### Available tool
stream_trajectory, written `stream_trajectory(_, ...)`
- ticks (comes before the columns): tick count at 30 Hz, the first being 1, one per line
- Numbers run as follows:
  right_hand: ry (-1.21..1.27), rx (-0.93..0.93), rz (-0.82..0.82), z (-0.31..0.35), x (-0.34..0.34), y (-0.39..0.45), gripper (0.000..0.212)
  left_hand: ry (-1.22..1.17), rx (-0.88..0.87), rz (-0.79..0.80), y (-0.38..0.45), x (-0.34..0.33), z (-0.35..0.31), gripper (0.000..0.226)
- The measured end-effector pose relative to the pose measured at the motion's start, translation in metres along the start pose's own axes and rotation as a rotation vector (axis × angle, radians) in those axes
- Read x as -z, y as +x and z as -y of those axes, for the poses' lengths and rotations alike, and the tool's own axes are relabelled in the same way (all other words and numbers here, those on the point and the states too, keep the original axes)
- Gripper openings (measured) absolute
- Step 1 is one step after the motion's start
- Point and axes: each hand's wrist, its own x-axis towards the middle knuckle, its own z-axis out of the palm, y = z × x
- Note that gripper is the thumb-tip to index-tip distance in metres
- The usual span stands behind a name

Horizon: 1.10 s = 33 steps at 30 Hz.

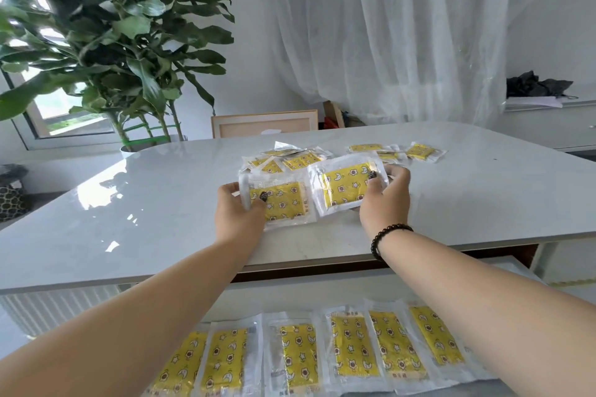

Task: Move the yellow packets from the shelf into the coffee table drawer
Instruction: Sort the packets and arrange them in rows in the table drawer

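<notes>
a person's two bare arms reach forward over a glossy white table top [145, 219]. the left hand [237, 213] pinches one yellow packet [283, 201] in clear wrap, thumb on top, resting on the table. the right hand [385, 200], with a dark bead bracelet [385, 240] at the wrist, grips a second packet [346, 185], tilted and touching the first. behind them lies a loose pile of more packets [290, 159], with a few others [419, 151] to the right. wide bare table surface lies on both sides. below the table's near edge, an open drawer [322, 293] holds a row of packets [298, 354] side by side. a leafy plant [113, 35] stands at far left.
</notes>
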Motion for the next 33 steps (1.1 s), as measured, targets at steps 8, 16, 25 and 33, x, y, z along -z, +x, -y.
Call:
stream_trajectory(8, -0.102, -0.044, 0.429, -0.007, -0.002, 0.003, 0.049, 0.03, -0.033, 0.114, 0.0, -0.002, 0.0, 0.024)
stream_trajectory(16, -0.167, 0.042, 0.443, -0.005, -0.002, -0.003, 0.012, -0.125, -0.074, 0.264, -0.008, -0.001, -0.006, 0.03)
stream_trajectory(25, -0.177, 0.031, 0.597, -0.004, -0.003, -0.003, 0.053, 0.062, -0.209, 0.263, -0.013, -0.002, -0.003, 0.032)
stream_trajectory(33, -0.21, 0.124, 0.634, -0.002, 0.0, -0.008, 0.043, 0.172, -0.259, 0.313, -0.012, -0.002, -0.004, 0.039)
